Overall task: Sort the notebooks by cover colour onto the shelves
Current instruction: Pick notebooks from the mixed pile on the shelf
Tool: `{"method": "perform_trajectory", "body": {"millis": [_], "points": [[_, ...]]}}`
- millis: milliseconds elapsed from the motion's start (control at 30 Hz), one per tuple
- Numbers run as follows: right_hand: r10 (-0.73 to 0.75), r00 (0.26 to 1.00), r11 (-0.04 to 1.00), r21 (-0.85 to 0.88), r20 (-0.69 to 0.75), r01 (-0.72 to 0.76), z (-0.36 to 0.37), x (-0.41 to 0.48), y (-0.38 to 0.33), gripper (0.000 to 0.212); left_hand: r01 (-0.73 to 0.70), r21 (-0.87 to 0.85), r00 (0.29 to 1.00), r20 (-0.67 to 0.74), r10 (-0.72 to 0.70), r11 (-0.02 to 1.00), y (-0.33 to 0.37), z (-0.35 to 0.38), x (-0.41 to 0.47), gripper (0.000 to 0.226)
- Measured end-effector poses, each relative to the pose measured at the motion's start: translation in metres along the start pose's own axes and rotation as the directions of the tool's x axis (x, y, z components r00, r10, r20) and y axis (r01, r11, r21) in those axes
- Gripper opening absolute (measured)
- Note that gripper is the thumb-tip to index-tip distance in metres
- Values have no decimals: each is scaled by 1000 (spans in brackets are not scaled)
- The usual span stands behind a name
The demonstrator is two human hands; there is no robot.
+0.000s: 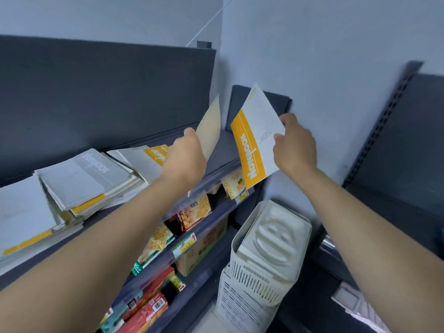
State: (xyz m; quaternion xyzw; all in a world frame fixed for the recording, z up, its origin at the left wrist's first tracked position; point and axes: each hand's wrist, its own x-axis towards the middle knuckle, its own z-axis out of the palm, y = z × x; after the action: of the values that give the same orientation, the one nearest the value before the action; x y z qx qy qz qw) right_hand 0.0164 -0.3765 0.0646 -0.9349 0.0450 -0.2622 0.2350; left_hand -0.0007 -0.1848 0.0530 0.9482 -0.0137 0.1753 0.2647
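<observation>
My right hand (294, 145) pinches a white notebook with a yellow band (254, 138) by its right edge, held tilted above the right end of the top shelf (223, 150). My left hand (185, 155) grips a pale cream notebook (211, 127), raised on edge over the same shelf. Just left of that hand another yellow-banded notebook (146, 159) lies flat. Farther left on the shelf sit untidy stacks of white and yellow notebooks (84, 181).
Lower shelves hold snack packets and boxes (189, 212) with price tags. White plastic baskets (262, 260) stand stacked on the floor in the corner. A second dark shelf unit (396, 145) rises at the right. The wall lies close behind.
</observation>
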Motion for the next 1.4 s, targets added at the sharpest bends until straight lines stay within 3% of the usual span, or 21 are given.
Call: {"method": "perform_trajectory", "body": {"millis": [300, 533, 667, 900, 1133, 1400], "points": [[278, 949, 936, -181, -152, -303, -111, -81, 99, 33, -274, -45, 948, 154, 277, 961, 115, 50, -55, 26], [449, 845, 820, -241, -291, -518, -196, -134, 177, 29, -474, -156, 837, 226, 498, 867, 217, 95, -103, 22], [501, 791, 759, -262, -351, -597, -239, -158, 227, 32, -475, -304, 795, 253, 551, 826, 273, 117, -133, 24], [529, 751, 718, -264, -394, -644, -307, -180, 318, 32, -542, -310, 732, 281, 621, 781, 375, 152, -182, 16], [553, 735, 693, -273, -393, -667, -354, -195, 393, 30, -537, -311, 730, 295, 617, 784, 447, 181, -219, 16], [601, 717, 684, -238, -353, -690, -366, -201, 428, 29, -533, -273, 745, 297, 597, 801, 473, 200, -226, 23]]}}
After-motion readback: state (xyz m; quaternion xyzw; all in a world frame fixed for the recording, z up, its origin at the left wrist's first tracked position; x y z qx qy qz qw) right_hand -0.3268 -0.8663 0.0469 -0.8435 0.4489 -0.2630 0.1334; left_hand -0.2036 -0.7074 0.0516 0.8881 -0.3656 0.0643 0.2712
